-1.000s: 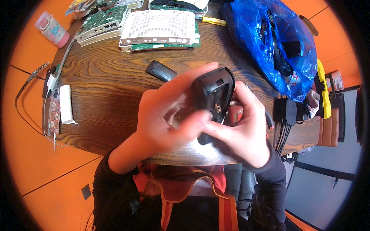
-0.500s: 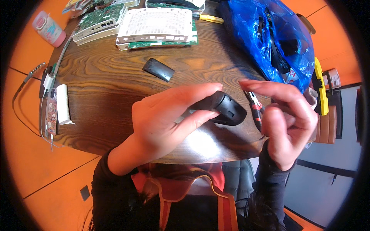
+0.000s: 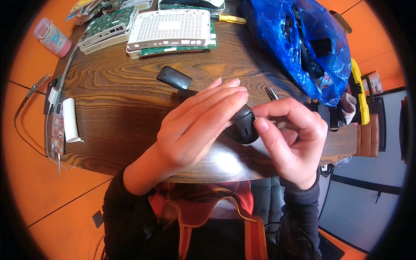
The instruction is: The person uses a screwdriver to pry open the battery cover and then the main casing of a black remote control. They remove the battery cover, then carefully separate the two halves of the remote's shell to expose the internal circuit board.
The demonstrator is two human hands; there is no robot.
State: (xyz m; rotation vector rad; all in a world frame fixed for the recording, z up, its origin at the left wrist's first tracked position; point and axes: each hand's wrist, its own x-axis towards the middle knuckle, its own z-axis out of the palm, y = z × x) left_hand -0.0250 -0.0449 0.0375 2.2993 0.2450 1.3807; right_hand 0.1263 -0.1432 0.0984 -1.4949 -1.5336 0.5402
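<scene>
A long black remote control (image 3: 244, 130) is held above the table, its rounded end with a small slot facing right. My left hand (image 3: 186, 125) lies over it with fingers stretched together, gripping it and hiding most of its length. At the slotted end, my right hand (image 3: 294, 138) pinches the edge between thumb and forefinger. Beyond the left hand, a loose curved black cover (image 3: 174, 77) rests on the wood. Pliers (image 3: 272, 93) lie partly hidden under my right hand, with only their metal tips plainly showing.
White router-like cases (image 3: 171, 28) and green circuit boards (image 3: 110, 24) are stacked at the back, beside a yellow-handled screwdriver (image 3: 232, 19). A blue plastic bag (image 3: 281, 47) holding remotes stands back right. At left lie a white roll (image 3: 70, 119), a phone (image 3: 57, 130) and cables.
My right hand has moved left onto the end of the remote control. The left hand's fingers have straightened and now lie across it. The view has shifted slightly.
</scene>
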